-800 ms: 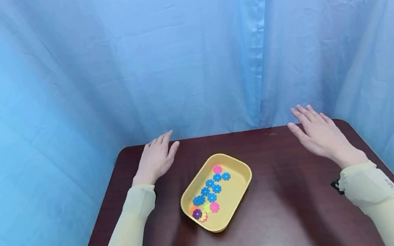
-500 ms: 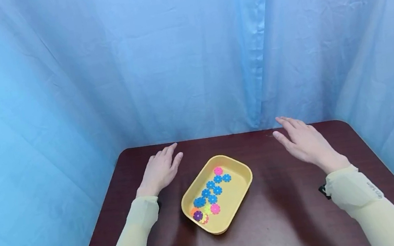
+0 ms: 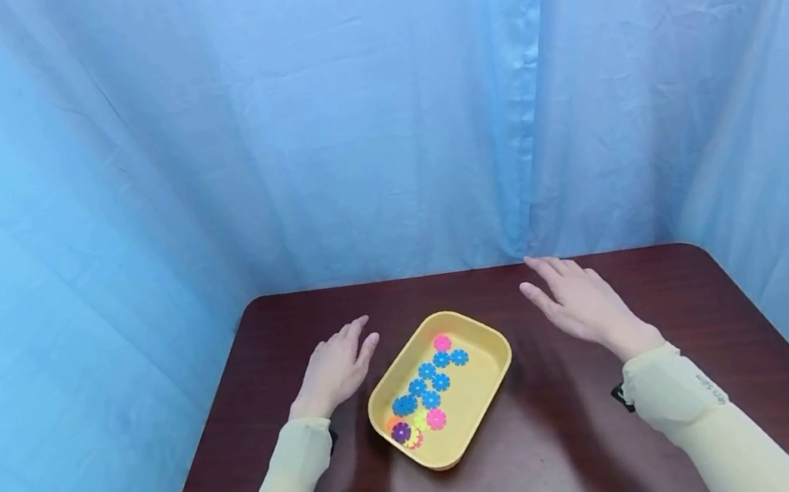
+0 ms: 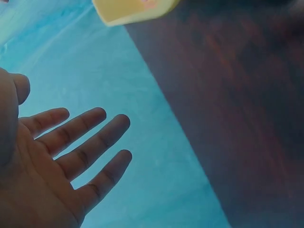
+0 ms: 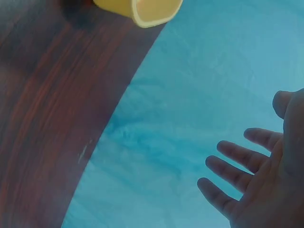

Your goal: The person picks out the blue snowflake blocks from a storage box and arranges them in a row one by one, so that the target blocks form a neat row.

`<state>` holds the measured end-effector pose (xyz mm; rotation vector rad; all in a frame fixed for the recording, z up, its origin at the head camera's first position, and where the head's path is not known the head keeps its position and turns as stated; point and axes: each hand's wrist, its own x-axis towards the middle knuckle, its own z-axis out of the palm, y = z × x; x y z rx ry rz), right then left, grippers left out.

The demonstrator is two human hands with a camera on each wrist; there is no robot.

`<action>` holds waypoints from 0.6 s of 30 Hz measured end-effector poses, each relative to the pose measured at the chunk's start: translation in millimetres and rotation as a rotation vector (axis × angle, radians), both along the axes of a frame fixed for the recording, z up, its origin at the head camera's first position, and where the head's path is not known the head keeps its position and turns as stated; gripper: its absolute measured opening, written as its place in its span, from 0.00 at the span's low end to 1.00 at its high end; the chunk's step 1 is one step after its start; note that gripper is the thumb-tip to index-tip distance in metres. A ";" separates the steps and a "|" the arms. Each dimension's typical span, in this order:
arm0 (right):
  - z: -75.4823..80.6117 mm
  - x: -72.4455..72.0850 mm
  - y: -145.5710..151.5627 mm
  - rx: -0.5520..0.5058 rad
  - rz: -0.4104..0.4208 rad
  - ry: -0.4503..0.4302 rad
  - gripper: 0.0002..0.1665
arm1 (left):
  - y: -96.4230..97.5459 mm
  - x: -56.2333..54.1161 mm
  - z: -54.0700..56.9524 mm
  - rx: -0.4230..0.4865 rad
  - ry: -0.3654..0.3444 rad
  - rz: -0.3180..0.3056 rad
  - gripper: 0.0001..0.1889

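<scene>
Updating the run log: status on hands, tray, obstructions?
Left hand, right hand: empty, fingers extended. Yellow tray between them, untouched, multicolored discs inside. No obstruction visible.

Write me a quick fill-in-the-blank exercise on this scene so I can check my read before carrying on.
1. The yellow tray stands on the wood-grain table, in front of a ____ curtain.
2. Among the notched discs inside the tray, the most common colour is ____.
3. The disc nearest the table's far edge is ____.
4. The left grip and the right grip each hold ____.

Missing words: blue; blue; pink; nothing.
</scene>
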<state>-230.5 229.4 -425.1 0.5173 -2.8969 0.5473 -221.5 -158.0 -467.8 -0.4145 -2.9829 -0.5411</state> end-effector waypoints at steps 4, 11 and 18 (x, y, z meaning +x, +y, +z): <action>-8.9 -1.8 -10.7 -0.009 0.002 -0.006 0.37 | 6.3 5.1 -11.7 0.012 -0.011 -0.001 0.28; -26.8 -4.4 -34.2 -0.034 0.022 -0.009 0.36 | 13.9 12.1 -33.6 0.045 -0.038 0.010 0.22; -42.6 -3.3 -54.5 -0.081 0.048 -0.007 0.35 | 15.9 19.1 -59.0 0.085 0.005 -0.021 0.12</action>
